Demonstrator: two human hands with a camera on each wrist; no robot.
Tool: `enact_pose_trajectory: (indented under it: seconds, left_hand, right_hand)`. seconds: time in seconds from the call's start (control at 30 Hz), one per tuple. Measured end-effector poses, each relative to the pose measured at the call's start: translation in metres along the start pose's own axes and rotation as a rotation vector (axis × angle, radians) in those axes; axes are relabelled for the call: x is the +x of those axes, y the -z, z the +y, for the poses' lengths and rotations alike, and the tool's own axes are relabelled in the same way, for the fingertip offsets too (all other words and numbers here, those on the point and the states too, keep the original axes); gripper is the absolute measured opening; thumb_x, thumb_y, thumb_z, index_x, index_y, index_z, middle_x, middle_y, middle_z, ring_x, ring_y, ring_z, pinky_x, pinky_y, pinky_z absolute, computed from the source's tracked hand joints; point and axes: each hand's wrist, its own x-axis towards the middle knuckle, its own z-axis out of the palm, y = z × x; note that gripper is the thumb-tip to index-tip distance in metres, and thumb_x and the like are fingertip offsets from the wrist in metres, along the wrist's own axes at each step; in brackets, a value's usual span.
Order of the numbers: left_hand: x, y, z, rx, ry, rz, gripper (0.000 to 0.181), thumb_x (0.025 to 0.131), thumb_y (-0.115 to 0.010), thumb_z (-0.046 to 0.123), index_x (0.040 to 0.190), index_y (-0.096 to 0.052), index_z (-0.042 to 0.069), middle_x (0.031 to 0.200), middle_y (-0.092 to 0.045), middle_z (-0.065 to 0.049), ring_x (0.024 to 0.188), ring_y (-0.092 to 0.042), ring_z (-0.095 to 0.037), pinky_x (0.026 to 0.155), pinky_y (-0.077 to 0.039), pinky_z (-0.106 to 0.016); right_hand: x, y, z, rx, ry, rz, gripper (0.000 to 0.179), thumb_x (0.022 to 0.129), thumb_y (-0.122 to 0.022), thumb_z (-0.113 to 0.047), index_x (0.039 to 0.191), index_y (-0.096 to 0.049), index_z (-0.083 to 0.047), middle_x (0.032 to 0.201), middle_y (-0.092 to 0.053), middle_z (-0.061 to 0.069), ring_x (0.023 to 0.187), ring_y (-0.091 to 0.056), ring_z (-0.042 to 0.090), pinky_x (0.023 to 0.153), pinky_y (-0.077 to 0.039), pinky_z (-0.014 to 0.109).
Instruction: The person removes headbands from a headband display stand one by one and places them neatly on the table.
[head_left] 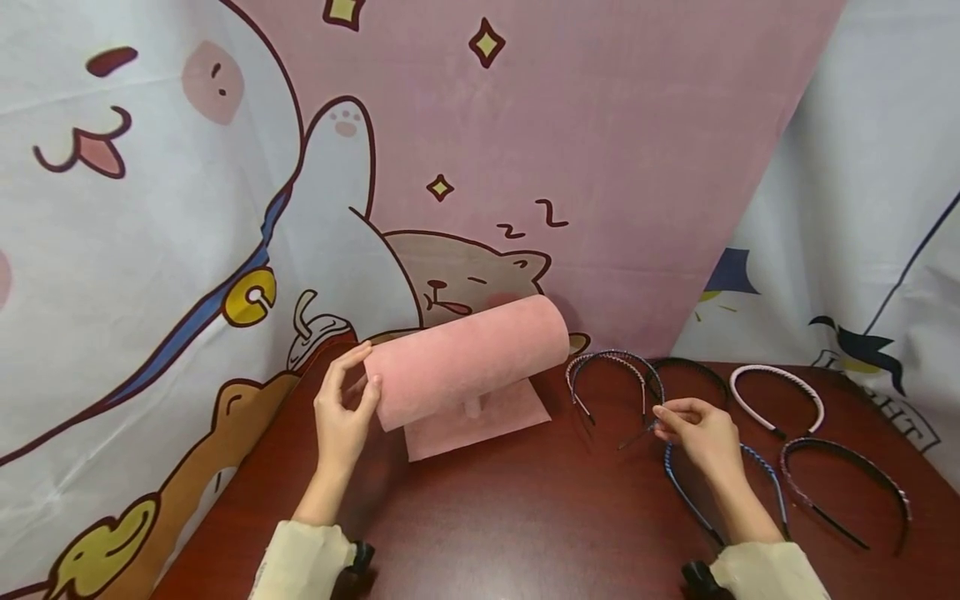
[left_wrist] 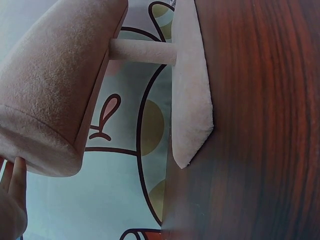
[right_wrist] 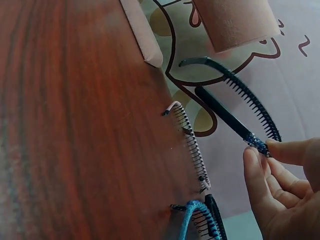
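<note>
A pink plush roll on a stand [head_left: 465, 358] rests on the table, its long cylinder slanting up to the right in the head view. My left hand [head_left: 345, 408] touches the roll's left end, thumb and fingers spread apart; fingertips [left_wrist: 19, 172] meet the end face in the left wrist view. My right hand [head_left: 697, 433] pinches a dark blue glittery headband [right_wrist: 260, 110] near one end, between thumb and fingers. Its toothed arch and bare dark tip point toward the roll, and it is held up off the table, right of the stand.
Several headbands lie on the right side of the table: a blue braided one [head_left: 772, 475] under my right forearm, a pale one [head_left: 780, 375], a black one [head_left: 693, 364] and a dark glittery one [head_left: 847, 452]. A cartoon cloth [head_left: 637, 167] hangs behind the table.
</note>
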Motion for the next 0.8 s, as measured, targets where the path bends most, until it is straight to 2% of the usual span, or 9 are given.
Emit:
enact_pose_trajectory:
  seconds: [0.17,0.43,0.67,0.8]
  left_hand:
    - [0.000,0.000,0.000,-0.002,0.005,0.005,0.036,0.088,-0.064,-0.005,0.124,-0.062,-0.009,0.131,-0.062,-0.022,0.125,-0.058,-0.010,0.095,-0.054,-0.017]
    - [0.000,0.001,-0.001,-0.013,0.019,0.001,0.036,0.089,-0.064,-0.004,0.125,-0.062,-0.007,0.132,-0.062,-0.023,0.124,-0.058,-0.008,0.095,-0.053,-0.018]
    - [0.000,0.000,0.000,-0.013,0.013,0.003,0.036,0.088,-0.064,-0.004,0.124,-0.062,-0.008,0.132,-0.062,-0.023,0.124,-0.058,-0.007,0.095,-0.053,-0.017]
    - [0.000,0.000,0.000,-0.018,0.009,0.001,0.036,0.089,-0.064,-0.004,0.125,-0.061,-0.009,0.132,-0.062,-0.023,0.125,-0.058,-0.007,0.095,-0.053,-0.017]
  right_hand:
    - [-0.004,-0.001,0.004,0.032,-0.006,-0.058,0.037,0.095,-0.068,-0.019,0.114,-0.063,0.013,0.072,-0.073,-0.012,0.062,-0.069,-0.002,0.064,-0.061,0.021]
    - [-0.007,-0.003,0.009,0.076,-0.024,-0.163,0.037,0.096,-0.065,-0.012,0.116,-0.058,0.019,0.077,-0.073,-0.007,0.065,-0.068,0.000,0.067,-0.061,0.022]
    - [-0.009,-0.002,0.014,0.077,-0.045,-0.218,0.035,0.096,-0.063,-0.008,0.116,-0.056,0.020,0.086,-0.076,0.004,0.066,-0.069,0.003,0.066,-0.061,0.022]
    - [-0.010,-0.002,0.016,0.085,-0.064,-0.243,0.035,0.096,-0.063,-0.008,0.115,-0.056,0.020,0.085,-0.075,0.004,0.066,-0.069,0.004,0.066,-0.061,0.022]
